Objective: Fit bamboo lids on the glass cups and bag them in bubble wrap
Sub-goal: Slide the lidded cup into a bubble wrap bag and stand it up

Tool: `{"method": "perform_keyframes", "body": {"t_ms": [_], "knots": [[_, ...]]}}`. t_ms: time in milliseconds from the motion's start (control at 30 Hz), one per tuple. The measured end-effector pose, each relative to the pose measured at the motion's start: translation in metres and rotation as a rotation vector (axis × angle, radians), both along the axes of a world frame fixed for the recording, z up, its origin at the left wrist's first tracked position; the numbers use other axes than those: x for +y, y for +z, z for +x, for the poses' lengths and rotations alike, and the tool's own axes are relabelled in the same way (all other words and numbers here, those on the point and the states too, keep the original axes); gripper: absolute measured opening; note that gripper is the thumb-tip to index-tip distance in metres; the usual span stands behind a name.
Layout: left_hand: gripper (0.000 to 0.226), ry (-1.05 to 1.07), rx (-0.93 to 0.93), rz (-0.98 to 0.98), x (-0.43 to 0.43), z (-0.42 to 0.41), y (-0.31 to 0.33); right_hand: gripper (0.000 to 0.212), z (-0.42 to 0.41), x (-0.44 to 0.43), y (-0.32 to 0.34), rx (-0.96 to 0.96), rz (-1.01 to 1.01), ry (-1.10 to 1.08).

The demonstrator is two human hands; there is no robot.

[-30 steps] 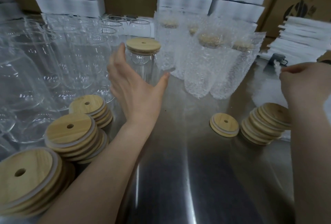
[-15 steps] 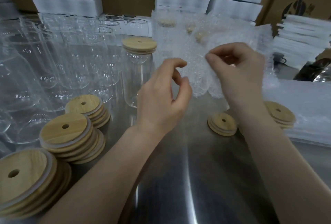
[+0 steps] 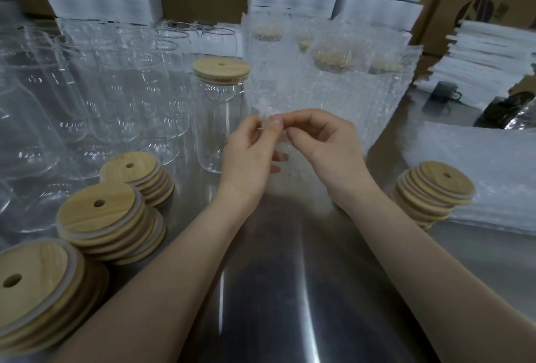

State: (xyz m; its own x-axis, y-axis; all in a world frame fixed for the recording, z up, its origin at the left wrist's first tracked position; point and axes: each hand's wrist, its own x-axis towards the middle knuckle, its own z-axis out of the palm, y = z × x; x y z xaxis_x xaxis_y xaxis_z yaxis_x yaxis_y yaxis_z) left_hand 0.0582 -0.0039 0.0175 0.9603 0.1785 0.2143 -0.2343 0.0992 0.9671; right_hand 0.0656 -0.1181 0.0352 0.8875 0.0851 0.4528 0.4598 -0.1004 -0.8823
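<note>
While left hand (image 3: pixel 249 159) and right hand (image 3: pixel 324 153) pinch one bubble bag (image 3: pixel 269 95) — 1 lidded cup (image 3: pixel 220 119) | 4 lid stacks (image 3: pixel 107 217)

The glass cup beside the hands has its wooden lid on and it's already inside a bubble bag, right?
No. The head view shows the glass cup, wooden lid on, standing bare on the table; the left hand and right hand pinch the bubble bag.

Lids (image 3: pixel 100 211) tan bamboo; cups (image 3: pixel 130 101) clear; table (image 3: pixel 290 290) silver-grey; boxes (image 3: pixel 380 11) white.
</note>
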Motion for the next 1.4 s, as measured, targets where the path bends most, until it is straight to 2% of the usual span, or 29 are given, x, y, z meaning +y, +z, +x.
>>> {"method": "perform_keyframes", "body": {"t_ms": [167, 267, 367, 433, 567, 700, 767, 967, 1233, 1400], "knots": [[0.017, 0.005, 0.041, -0.053, 0.002, 0.005, -0.002, 0.033, 0.005, 0.000, -0.008, -0.015, -0.039, -0.009], [0.018, 0.003, 0.027, -0.037, 0.002, 0.007, -0.005, 0.036, 0.009, -0.003, -0.012, -0.070, -0.223, -0.084], [0.018, -0.009, 0.000, -0.045, 0.001, 0.007, -0.007, 0.049, 0.011, -0.007, -0.014, -0.153, -0.432, -0.102], [0.018, 0.003, -0.015, -0.051, 0.001, 0.007, -0.008, 0.055, 0.012, -0.008, -0.014, -0.155, -0.479, -0.069], [0.027, 0.034, -0.034, 0.002, -0.001, 0.009, -0.009, 0.048, 0.012, -0.009, -0.012, -0.004, -0.390, -0.012], [0.042, 0.046, -0.093, 0.055, -0.004, 0.007, -0.010, 0.038, 0.011, -0.014, -0.012, 0.119, -0.210, 0.205], [0.049, 0.059, -0.110, 0.085, -0.003, 0.008, -0.011, 0.032, 0.009, -0.016, -0.012, 0.148, -0.203, 0.259], [0.070, 0.031, -0.137, 0.115, -0.002, 0.011, -0.011, 0.056, 0.013, -0.020, -0.015, 0.225, -0.193, 0.232], [0.073, 0.074, -0.175, 0.228, -0.004, 0.011, -0.011, 0.032, 0.016, -0.023, -0.011, 0.121, -0.203, 0.056], [0.068, 0.131, -0.202, 0.263, -0.002, 0.010, -0.011, 0.024, 0.018, -0.020, -0.012, 0.132, -0.193, -0.035]]}}
